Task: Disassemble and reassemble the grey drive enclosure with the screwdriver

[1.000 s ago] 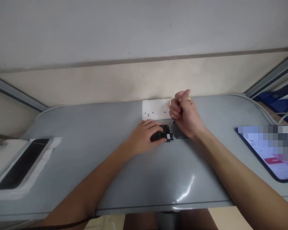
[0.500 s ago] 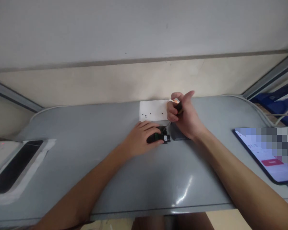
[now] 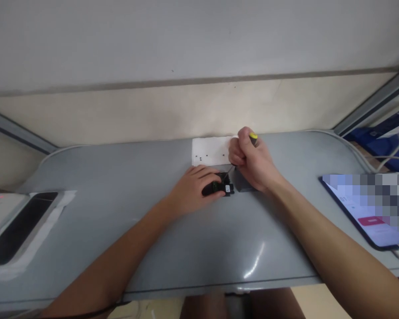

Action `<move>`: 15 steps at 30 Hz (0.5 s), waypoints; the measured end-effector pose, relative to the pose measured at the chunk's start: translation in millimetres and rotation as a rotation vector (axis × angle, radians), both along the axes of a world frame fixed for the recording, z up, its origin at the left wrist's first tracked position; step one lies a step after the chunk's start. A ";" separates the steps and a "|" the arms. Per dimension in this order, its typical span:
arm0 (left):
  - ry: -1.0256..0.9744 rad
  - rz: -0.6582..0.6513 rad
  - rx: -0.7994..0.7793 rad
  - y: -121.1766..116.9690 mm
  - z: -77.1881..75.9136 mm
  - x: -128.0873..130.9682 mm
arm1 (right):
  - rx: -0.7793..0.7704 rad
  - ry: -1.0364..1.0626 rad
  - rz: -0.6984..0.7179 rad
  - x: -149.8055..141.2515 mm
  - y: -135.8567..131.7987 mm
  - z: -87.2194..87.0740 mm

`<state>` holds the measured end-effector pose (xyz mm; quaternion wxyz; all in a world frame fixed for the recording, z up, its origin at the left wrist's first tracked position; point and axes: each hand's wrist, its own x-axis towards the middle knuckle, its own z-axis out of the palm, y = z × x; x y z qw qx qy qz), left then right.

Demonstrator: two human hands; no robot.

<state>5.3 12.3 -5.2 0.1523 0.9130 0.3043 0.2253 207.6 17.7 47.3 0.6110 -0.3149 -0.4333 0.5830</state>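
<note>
My left hand (image 3: 197, 186) grips a small black electronic device (image 3: 228, 189) on the grey table, its fingers over the left part. A green patch shows between the fingers, and a white label sits on the device's right part. In my right hand (image 3: 251, 157) is a screwdriver (image 3: 253, 138), wrapped in a closed fist with the yellow handle end sticking up. Its thin shaft slants down to the left, and the tip meets the device. Under and beside the right hand lies a dark flat block (image 3: 244, 182). White paper (image 3: 214, 148) behind the hands bears several tiny dark screws.
A phone with a lit screen (image 3: 369, 212) and a cable lies at the right. At the left, a black flat slab (image 3: 23, 226) rests on white material. The wall (image 3: 146, 115) rises behind the table, and cables (image 3: 362, 153) run along the right side.
My right thumb, raised before, has folded onto the screwdriver handle, and the fist has tightened with the yellow end now showing. My left hand keeps its hold on the device.
</note>
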 end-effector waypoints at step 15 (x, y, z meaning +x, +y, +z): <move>-0.023 0.004 0.036 2.2 -1.7 0.0 | -0.001 0.027 0.017 8.8 2.6 1.8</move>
